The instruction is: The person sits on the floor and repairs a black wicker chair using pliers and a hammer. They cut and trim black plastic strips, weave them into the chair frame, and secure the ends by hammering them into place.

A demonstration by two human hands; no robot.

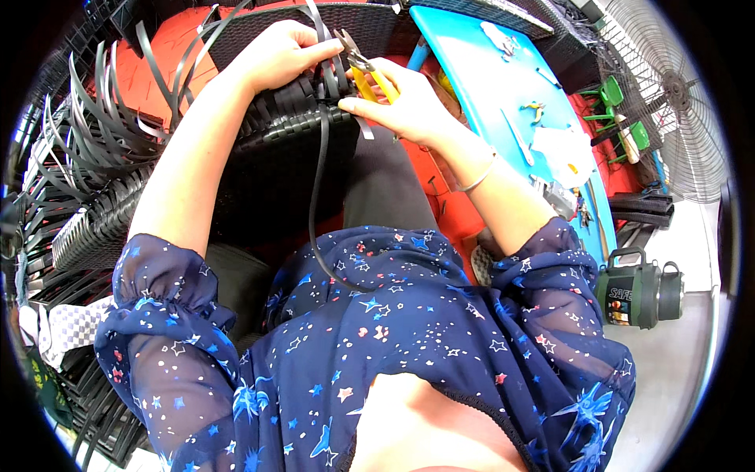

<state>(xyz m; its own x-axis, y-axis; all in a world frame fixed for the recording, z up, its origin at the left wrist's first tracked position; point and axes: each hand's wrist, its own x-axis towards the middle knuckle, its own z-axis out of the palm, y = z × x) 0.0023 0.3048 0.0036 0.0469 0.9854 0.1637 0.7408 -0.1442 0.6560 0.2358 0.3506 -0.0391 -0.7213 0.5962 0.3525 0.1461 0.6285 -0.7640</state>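
My left hand [277, 57] is closed, thumb against fingers, on a flat black plastic strip [316, 17] that rises from the far edge of the weaving. Beside it, my right hand [407, 102] holds a pair of pliers [383, 85] with yellow handles, its metal jaws pointing up and to the left near the left thumb. Below both hands lies a black woven piece [259, 130], tilted across my lap. From its edge a loose dark strip [316, 197] hangs down to my blouse. Some right-hand fingers are hidden behind the pliers.
Many loose black strips [106, 118] fan out on the left. A blue table [464, 47] at the right carries small tools, including yellow pliers [535, 108]. Farther right are a large fan [675, 90], green stools [609, 93] and a dark green flask [641, 293]. Red flooring [169, 43] shows.
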